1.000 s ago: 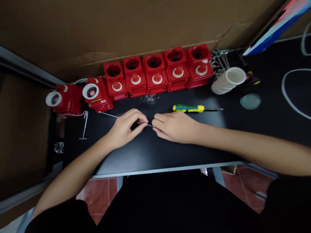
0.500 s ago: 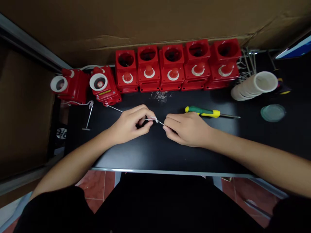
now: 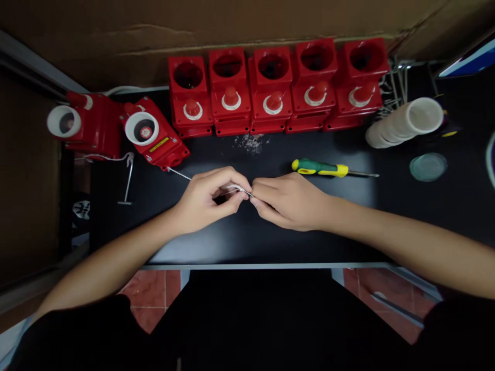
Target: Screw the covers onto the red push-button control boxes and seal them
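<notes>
The step in hand looks like working a white string (image 3: 179, 174) at a thin rod (image 3: 249, 194); the next move likely calls for a steady pinch. The left hand (image 3: 212, 200), half curled, pinches the string, which runs to a red box (image 3: 164, 147) at ten o'clock. The right hand (image 3: 291, 201), nearly closed, grips the rod.

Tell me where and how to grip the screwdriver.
Take the screwdriver around its handle, probably from above: it lies flat, the handle is thicker than the slim shaft, and its top is uncovered. The near side looks tighter, with the right hand close by.
</notes>
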`<state>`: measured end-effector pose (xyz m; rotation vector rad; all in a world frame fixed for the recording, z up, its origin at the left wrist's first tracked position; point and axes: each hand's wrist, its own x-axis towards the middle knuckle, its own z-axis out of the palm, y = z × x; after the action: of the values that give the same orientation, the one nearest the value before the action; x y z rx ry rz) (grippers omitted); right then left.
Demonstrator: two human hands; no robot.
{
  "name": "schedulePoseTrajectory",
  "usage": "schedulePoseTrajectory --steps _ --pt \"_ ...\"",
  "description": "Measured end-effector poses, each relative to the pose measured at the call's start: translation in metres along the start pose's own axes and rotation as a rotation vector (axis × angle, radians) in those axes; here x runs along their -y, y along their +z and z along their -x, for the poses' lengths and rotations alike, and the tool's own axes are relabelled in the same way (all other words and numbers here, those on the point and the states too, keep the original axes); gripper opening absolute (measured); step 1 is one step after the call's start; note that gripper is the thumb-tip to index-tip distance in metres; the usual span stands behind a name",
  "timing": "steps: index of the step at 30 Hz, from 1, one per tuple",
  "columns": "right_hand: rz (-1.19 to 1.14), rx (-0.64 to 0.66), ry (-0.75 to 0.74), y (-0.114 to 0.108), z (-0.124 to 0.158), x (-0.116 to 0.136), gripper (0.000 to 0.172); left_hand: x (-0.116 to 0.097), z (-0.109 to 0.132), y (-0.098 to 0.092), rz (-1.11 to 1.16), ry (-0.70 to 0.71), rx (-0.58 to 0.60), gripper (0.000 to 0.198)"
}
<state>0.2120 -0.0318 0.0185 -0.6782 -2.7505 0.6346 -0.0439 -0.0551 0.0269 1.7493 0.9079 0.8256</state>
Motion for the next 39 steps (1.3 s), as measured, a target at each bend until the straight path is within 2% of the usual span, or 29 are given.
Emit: schedulePoseTrajectory --steps 8,17,19,21,24,28,34,39 --pt "0.029 -0.035 -0.002 0.001 0.000 -0.004 0.037 0.002 -0.004 -0.015 -0.111 0.041 -0.041 0.003" --pt "0.118 -0.108 -0.086 0.003 0.002 -0.003 0.029 -0.003 -0.005 -0.012 -0.264 0.157 -0.011 0.009" --pt "0.049 -0.163 -0.054 0.004 0.001 -0.002 0.023 -0.002 -0.006 -0.012 -0.256 0.156 -0.026 0.009" --pt "-0.117 -0.230 0.016 0.004 -0.001 -0.001 0.013 0.001 -0.006 -0.012 -0.219 0.125 -0.038 0.008" --pt "-0.387 -0.289 0.089 0.003 -0.008 0.000 0.018 0.005 -0.006 -0.009 -0.119 0.043 -0.039 0.007" --pt "-0.584 -0.344 0.084 0.005 -0.018 -0.001 0.015 0.008 -0.006 -0.007 0.036 -0.065 -0.057 0.006" --pt "-0.696 -0.360 0.085 0.007 -0.020 -0.006 0.010 0.010 -0.006 -0.010 0.091 -0.099 -0.046 0.011" --pt "-0.692 -0.270 0.074 -0.002 -0.016 -0.011 0.006 0.009 -0.007 -0.012 -0.010 0.007 -0.005 0.015"
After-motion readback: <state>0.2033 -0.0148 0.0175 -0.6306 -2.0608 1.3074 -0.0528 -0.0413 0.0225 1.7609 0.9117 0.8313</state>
